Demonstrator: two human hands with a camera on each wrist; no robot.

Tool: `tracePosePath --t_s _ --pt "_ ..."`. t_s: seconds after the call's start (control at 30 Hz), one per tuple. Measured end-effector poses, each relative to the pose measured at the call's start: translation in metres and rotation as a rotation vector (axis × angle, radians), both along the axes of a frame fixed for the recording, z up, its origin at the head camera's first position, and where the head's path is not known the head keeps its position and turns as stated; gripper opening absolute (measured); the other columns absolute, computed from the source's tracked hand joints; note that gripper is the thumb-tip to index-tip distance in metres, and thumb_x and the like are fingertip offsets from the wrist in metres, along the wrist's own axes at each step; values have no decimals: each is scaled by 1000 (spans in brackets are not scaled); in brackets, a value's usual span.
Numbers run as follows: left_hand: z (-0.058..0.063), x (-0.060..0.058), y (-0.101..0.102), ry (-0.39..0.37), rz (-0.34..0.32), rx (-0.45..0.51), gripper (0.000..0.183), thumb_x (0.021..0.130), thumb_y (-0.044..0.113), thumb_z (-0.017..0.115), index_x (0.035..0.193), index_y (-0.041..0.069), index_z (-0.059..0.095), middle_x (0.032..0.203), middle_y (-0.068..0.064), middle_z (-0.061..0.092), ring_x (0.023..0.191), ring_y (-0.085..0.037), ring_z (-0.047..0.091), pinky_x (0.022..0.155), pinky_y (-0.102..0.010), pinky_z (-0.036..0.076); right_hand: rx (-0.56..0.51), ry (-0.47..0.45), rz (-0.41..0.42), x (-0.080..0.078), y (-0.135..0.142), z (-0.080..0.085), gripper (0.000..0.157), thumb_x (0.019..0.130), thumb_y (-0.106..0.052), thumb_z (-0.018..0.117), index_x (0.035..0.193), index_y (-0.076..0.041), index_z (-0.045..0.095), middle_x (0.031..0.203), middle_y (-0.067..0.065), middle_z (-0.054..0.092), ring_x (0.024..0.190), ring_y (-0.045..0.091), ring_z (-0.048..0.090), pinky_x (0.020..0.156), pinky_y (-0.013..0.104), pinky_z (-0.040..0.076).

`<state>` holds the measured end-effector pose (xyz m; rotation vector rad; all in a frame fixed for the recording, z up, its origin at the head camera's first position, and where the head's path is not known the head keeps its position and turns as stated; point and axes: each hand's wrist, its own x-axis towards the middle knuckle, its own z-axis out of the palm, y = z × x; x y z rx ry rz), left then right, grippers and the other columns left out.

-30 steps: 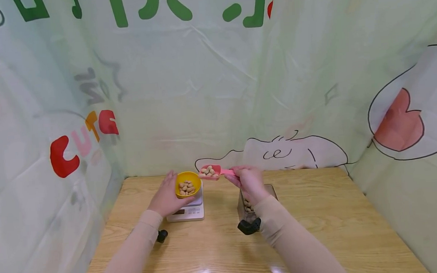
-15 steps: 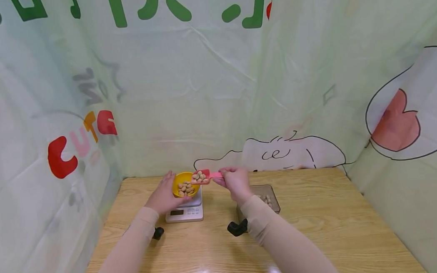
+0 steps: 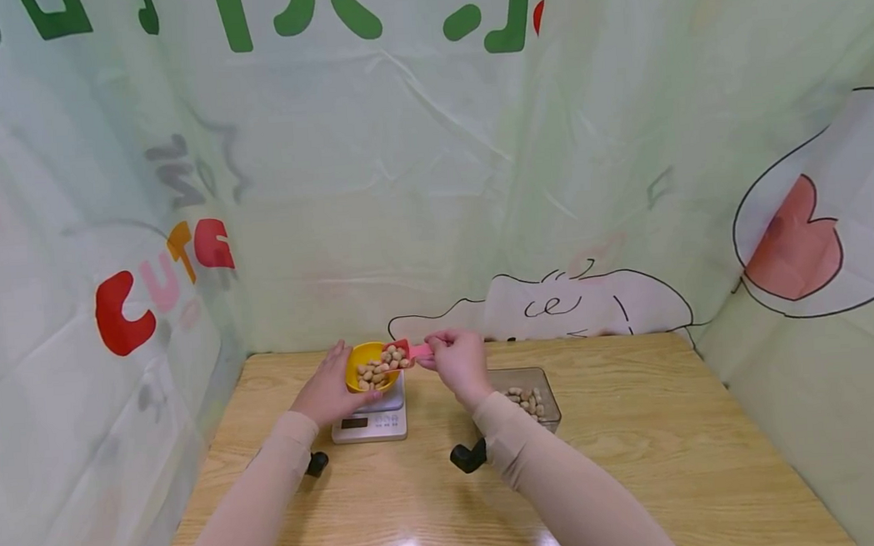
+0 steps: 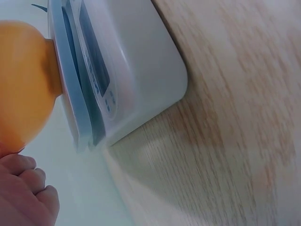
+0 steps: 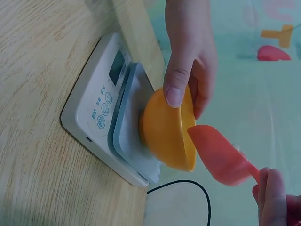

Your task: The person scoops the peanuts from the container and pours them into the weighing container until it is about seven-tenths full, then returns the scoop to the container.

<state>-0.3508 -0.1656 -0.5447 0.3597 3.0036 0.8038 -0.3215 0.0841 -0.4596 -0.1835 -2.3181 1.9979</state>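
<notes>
My left hand [image 3: 330,390] holds a yellow bowl [image 5: 162,127] from its left side, thumb against the outside near the rim in the right wrist view. The bowl contains several light-brown nuts [image 3: 372,377] and stands on a white kitchen scale [image 3: 371,429]. At the bowl's right edge, my right hand [image 3: 459,365] pinches the handle of a small pink-red scoop [image 5: 218,155]. More nuts [image 3: 395,357] lie in the scoop, whose front lip overlaps the bowl's rim in the head view. In the left wrist view the bowl [image 4: 23,84] shows from below, its contents hidden.
Below my right forearm stands a see-through rectangular container [image 3: 518,371] with more nuts; the arm hides part of it. A black piece [image 3: 469,456] sticks out by each wrist. The wooden table [image 3: 642,427] ends at a printed curtain [image 3: 431,181].
My right hand has moved left with the loaded scoop, from beside the bowl to over its right rim, uncovering more of the container. My left hand keeps hold of the bowl.
</notes>
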Motion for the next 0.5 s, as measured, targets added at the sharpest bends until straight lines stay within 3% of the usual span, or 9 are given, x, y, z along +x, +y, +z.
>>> tracePosePath --t_s 0.5 --pt "0 -2 0 -14 -11 18 117 86 68 79 170 5 27 182 -16 15 167 -42 21 130 -68 31 109 197 20 3 -9 4 20 106 -3 64 116 7 78 104 23 79 81 21 82 73 25 67"
